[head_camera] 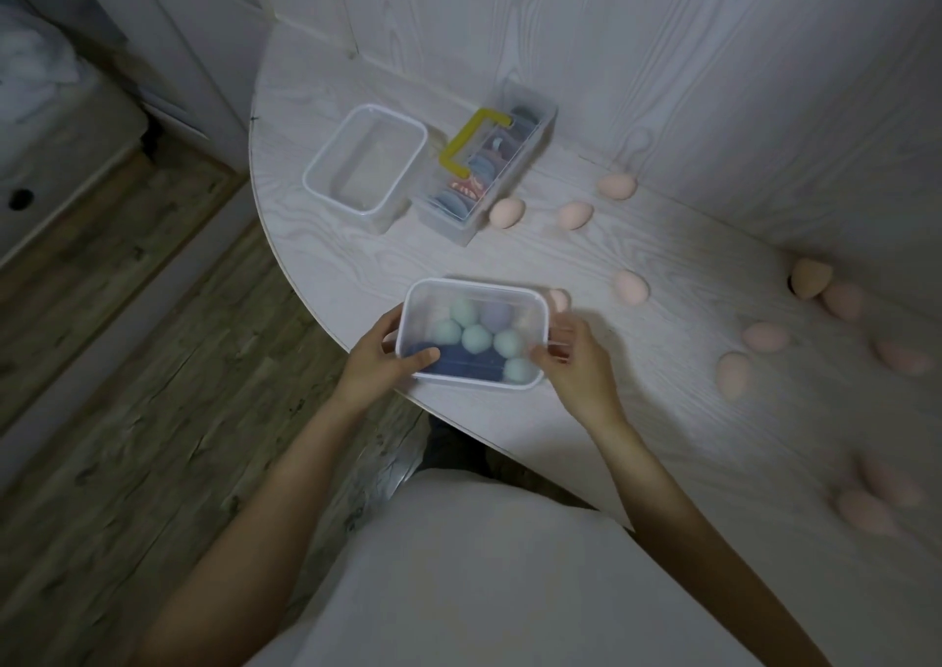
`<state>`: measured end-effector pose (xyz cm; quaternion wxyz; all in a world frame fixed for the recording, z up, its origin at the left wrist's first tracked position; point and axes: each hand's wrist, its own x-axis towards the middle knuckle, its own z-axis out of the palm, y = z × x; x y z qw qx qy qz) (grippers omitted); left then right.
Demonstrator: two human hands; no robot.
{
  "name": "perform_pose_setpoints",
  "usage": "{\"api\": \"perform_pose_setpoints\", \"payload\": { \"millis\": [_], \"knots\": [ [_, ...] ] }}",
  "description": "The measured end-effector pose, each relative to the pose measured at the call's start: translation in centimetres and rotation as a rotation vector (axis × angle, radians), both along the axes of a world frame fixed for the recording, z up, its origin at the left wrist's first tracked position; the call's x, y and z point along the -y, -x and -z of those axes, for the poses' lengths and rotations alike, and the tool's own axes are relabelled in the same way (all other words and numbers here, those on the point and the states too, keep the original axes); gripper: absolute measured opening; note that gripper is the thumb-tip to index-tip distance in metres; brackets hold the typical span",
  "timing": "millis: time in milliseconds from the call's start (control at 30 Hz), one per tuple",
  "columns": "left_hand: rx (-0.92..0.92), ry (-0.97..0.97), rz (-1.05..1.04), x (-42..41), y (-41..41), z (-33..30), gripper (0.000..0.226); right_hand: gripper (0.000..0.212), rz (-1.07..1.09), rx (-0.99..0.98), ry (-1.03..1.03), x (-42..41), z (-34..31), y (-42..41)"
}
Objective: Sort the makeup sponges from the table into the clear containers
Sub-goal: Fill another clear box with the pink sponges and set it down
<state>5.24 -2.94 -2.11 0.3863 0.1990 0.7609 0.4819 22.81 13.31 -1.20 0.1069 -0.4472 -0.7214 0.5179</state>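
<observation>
A clear container (476, 286) stands near the table's front edge with several mint green, dark blue and one lilac sponge inside. My left hand (380, 355) grips its left side, thumb over the rim. My right hand (571, 360) holds its right side, fingers curled on the rim. A second clear container (318, 169) stands further back with nothing in it. Several pink sponges lie loose on the table, among them one (506, 212) beside the handled box, one (631, 286) right of the held container and one (734, 373) further right. A tan sponge (810, 284) lies by the wall.
A clear box with a yellow handle (471, 143) holds round puffs, right of the bare container. The white table (357, 268) has a curved front edge with wooden floor below on the left. A white wall panel (713, 80) closes the back and right.
</observation>
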Motion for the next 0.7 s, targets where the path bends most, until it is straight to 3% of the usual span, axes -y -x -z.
{"api": "perform_pose_setpoints", "payload": {
  "millis": [100,233,467,567,700],
  "knots": [
    [0.005,-0.015,-0.080,1.0,0.1,0.1,0.070,0.033,-0.088,0.010,0.058,0.1,-0.5,0.4],
    [-0.046,0.007,-0.163,2.6,0.4,0.4,0.068,0.040,-0.222,0.013,0.074,0.7,-1.2,2.8],
    [-0.143,0.052,-0.190,1.5,5.5,-0.5,0.068,0.043,-0.251,0.075,0.141,-0.1,-2.7,8.0],
    [-0.175,0.052,-0.292,0.2,8.8,-1.7,0.070,0.036,-0.311,0.225,-0.182,-0.9,-3.5,9.4],
    [-0.038,0.090,-0.452,-2.4,15.0,-2.2,0.079,0.038,-0.340,0.183,-0.498,-1.3,-4.2,12.4]
  ]
}}
